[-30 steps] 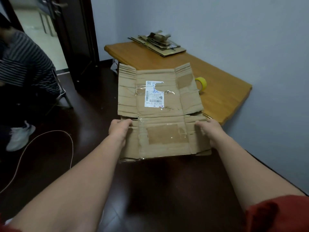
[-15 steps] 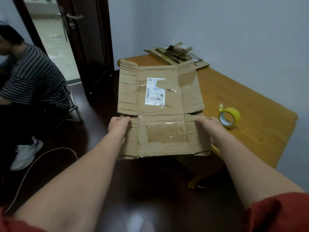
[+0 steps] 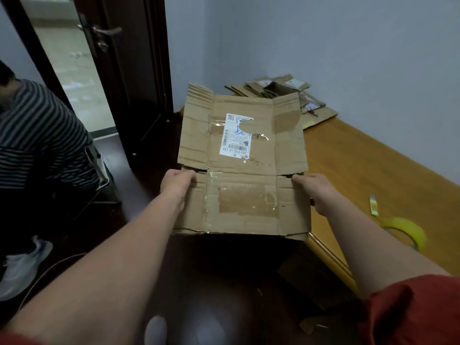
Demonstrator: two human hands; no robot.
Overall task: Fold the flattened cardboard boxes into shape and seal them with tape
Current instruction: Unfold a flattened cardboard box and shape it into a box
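Observation:
I hold a flattened brown cardboard box (image 3: 244,155) out in front of me, above the dark floor and the near corner of the wooden table (image 3: 373,175). It carries a white shipping label and patches of old clear tape. My left hand (image 3: 178,183) grips its left edge and my right hand (image 3: 316,189) grips its right edge, both at the middle fold. A yellow roll of tape (image 3: 404,232) lies on the table to the right of my right forearm. A stack of other flattened boxes (image 3: 286,92) sits at the table's far end.
A person in a striped shirt (image 3: 37,135) sits at the left on a chair, white shoe on the floor. A dark wooden door (image 3: 129,78) stands open behind. A thin cable (image 3: 49,272) runs across the floor. A small scrap of tape (image 3: 373,205) lies on the table.
My view has moved closer to the table and turned right; the box stays in both hands and sits a little higher and closer. The tape roll now lies beside my right forearm.

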